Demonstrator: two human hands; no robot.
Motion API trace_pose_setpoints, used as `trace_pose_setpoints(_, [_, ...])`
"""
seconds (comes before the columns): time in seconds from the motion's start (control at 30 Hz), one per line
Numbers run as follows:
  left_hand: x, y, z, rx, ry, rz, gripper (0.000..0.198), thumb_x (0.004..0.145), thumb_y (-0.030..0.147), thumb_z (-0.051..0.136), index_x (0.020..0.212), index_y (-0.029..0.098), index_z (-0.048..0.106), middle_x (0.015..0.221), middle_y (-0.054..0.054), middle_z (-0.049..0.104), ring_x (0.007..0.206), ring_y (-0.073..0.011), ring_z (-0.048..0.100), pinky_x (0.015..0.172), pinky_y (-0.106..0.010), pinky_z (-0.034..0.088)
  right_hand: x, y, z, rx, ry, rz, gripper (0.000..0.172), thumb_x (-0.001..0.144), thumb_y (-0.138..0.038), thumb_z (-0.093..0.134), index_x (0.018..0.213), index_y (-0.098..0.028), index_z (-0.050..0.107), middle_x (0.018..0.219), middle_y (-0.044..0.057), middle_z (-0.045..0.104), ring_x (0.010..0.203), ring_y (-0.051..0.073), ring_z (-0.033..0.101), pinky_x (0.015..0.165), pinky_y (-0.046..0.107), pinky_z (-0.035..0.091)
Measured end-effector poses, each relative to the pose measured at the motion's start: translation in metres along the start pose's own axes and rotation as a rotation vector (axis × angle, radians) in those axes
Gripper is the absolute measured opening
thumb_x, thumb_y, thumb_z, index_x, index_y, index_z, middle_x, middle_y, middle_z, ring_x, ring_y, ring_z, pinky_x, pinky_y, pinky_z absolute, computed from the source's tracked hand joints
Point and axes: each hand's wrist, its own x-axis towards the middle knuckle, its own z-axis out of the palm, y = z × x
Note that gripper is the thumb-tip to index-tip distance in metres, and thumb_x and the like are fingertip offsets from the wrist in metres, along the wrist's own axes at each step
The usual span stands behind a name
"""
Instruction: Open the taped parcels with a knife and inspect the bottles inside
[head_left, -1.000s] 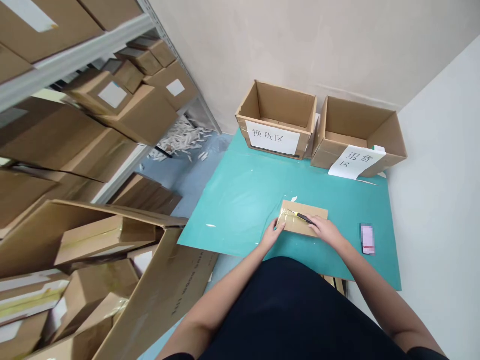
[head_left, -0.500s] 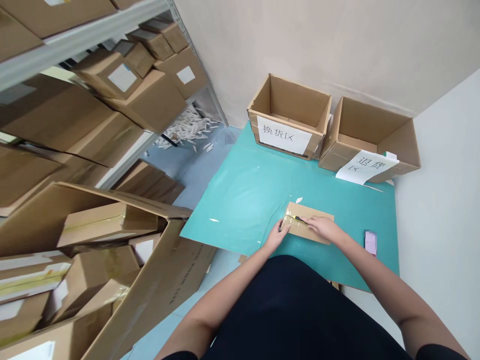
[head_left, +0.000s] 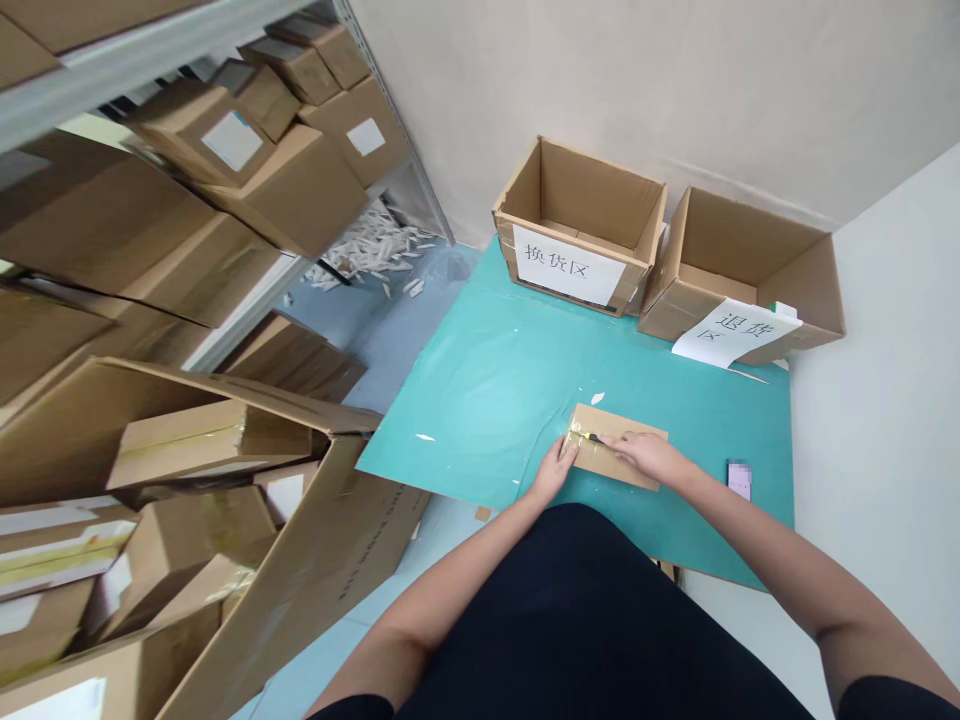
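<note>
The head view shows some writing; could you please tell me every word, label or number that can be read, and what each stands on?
"换货区": white sheet on the left open box.
"退货区": drooping sheet on the right open box.
Print on the large carton: too blurred to read surely.
Labels on the shelf boxes: too small to read.
Phone screen: unreadable.

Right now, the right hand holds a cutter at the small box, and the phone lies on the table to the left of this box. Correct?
Wrong side: the head view shows the phone on the table, to the right of the small box. The right hand does hold the cutter.
</note>
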Motion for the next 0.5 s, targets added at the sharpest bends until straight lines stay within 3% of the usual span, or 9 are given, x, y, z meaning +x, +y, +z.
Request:
trace_pose_setpoints(0.23, [-0.0019,0.0038,-0.0006,-0.046,-0.043,0.026,0.056,0.089,0.058,0.056,0.130,0.020,0.062,0.133,-0.009,0.066,0.124,-0.0299,0.060,0.111,-0.044,0.042,0.0009,-0.0004,-0.0057,-0.008,-0.028,-0.021,0.055,0.100,-0.027,0.046,0.152,-0.040,0.040,0.093,0.004,0.069,0.076,0.019,0.063,0.071,0.028,0.044])
trace_pose_setpoints(0.5, [-0.0004,-0.0058,-0.0007,-0.001,0.029,-0.066,0.059,0.086,0.058,0.062,0.131,0.020,0.062,0.134,-0.010,0.066,0.130,-0.0326,0.056,0.113,-0.046,0.039,0.0029,-0.0033,-0.0053,0.013,-0.038,0.020,0.052,0.101,-0.027,0.041,0.150,-0.043,0.043,0.091,0.003,0.069,0.074,0.019,0.063,0.071,0.029,0.044])
